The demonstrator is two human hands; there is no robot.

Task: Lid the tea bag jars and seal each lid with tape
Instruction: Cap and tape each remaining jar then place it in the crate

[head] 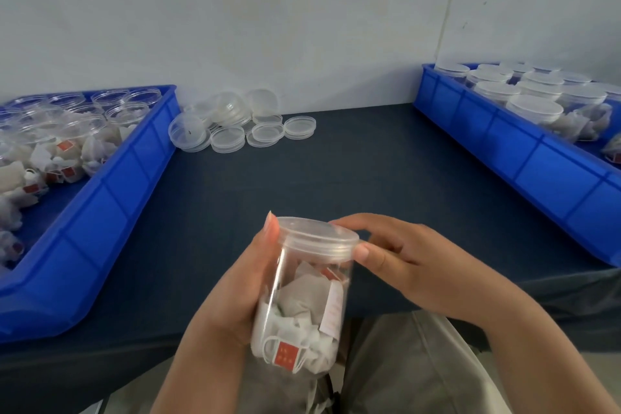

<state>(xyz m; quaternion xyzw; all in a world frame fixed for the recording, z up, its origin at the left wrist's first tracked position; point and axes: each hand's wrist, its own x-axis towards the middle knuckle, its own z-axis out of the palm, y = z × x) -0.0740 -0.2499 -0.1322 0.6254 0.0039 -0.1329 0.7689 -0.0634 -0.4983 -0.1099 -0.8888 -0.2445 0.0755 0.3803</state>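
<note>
While we hold one jar [289, 265] up near the front edge of the table [353, 178], we are putting its top on. Our left hand [232, 292] wraps around the side of the jar and grips it. Our right hand [413, 262] pinches the lid [316, 239], with the thumb on the near rim and the fingers curled over the far rim. The two hands are close together, both on the same jar. The jar leans a little, with its top pointing away from us. We can see tea bags [295, 329] packed inside it.

The lid sits on the jar's mouth, but we cannot tell if it is twisted tight yet. So we think this is the lid step, close to its end.

Next, the right hand likely needs to turn the lid until it stops, while the left hand holds the jar firm so it does not spin. After that comes the tape. We see no tape anywhere, so we would have to find it first.

Lots of work is left. The left tray [100, 191] holds many open jars [111, 99]. A pile of loose lids [232, 138] lies by the wall. The right tray [524, 158] holds lidded jars [534, 107].
</note>
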